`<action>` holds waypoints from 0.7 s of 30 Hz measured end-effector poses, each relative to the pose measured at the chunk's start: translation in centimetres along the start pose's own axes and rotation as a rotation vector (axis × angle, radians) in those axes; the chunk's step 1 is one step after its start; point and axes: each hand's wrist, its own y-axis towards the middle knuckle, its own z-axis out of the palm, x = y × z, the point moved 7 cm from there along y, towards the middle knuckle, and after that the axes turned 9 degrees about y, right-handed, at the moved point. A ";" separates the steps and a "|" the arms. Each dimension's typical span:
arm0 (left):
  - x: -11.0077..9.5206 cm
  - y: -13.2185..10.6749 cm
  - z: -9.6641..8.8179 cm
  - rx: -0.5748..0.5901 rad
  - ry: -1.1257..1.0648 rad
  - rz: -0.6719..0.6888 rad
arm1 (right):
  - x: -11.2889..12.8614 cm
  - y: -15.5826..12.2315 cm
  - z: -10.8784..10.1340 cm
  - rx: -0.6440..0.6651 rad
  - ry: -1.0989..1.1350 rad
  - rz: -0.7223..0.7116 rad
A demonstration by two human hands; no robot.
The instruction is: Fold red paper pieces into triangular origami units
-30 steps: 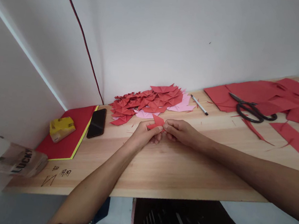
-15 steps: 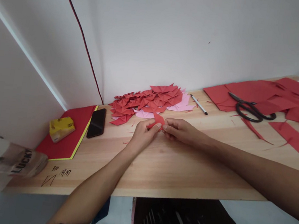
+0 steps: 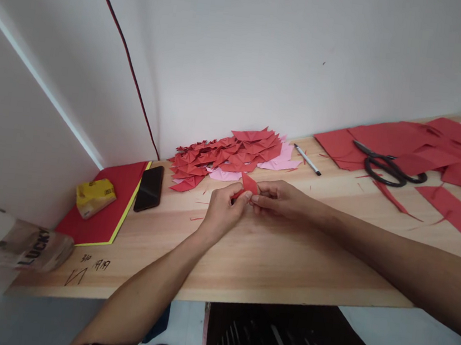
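Observation:
Between my two hands is a small piece of folded red paper (image 3: pixel 249 183), one pointed end sticking up and away from me. My left hand (image 3: pixel 227 203) pinches its left side, thumb on top. From the right, my right hand (image 3: pixel 275 197) grips the other edge between thumb and fingers. Fingers cover most of the lower part of the paper. Just beyond my hands lies a heap of folded red paper pieces (image 3: pixel 224 152), with a few pink paper pieces (image 3: pixel 280 159) among and under them.
Right of the heap lies a marker pen (image 3: pixel 307 159). Black-handled scissors (image 3: pixel 386 166) rest on red paper sheets (image 3: pixel 386 138). On the left are a phone (image 3: pixel 149 188), a red pad (image 3: pixel 101 229) bearing a yellow packet (image 3: pixel 95 196), and a clear bottle (image 3: pixel 32 243). A wall (image 3: pixel 246 45) stands behind the table.
Both hands stay on the folded red paper. The paper's pointed end has tilted slightly and shifted a little to the right, and my fingers have adjusted around it.

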 end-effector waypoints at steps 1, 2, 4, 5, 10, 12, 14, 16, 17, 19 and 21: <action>0.1 0.0 0.0 0.002 0.009 -0.010 | 0.0 0.0 0.0 -0.004 -0.016 0.000; 0.3 0.1 0.0 0.004 0.017 -0.024 | -0.1 -0.1 -0.1 -0.010 -0.030 0.002; 0.7 0.1 0.0 0.006 0.019 -0.058 | -0.2 -0.1 -0.1 -0.025 -0.056 0.010; 0.9 0.2 0.0 0.007 0.012 -0.072 | -0.3 -0.1 -0.2 -0.030 -0.065 0.016; 0.9 0.4 0.0 0.031 -0.001 -0.042 | -0.4 0.0 -0.2 -0.041 -0.056 0.012; 0.9 0.5 0.2 0.063 -0.019 -0.023 | -0.4 0.1 -0.2 -0.031 -0.032 0.012; 1.1 0.4 0.5 0.112 -0.065 -0.036 | -0.5 0.1 -0.2 -0.021 -0.017 0.024; 1.4 0.3 0.8 0.165 -0.123 -0.065 | -0.5 0.1 -0.2 -0.013 -0.039 0.036; 1.5 0.2 1.0 0.186 -0.151 -0.071 | -0.5 0.0 -0.2 -0.008 -0.062 0.040; 1.4 0.1 1.2 0.201 -0.207 -0.062 | -0.6 -0.1 -0.2 0.006 -0.108 0.047; 1.4 0.0 1.2 0.178 -0.265 -0.056 | -0.6 -0.1 -0.1 0.018 -0.120 0.049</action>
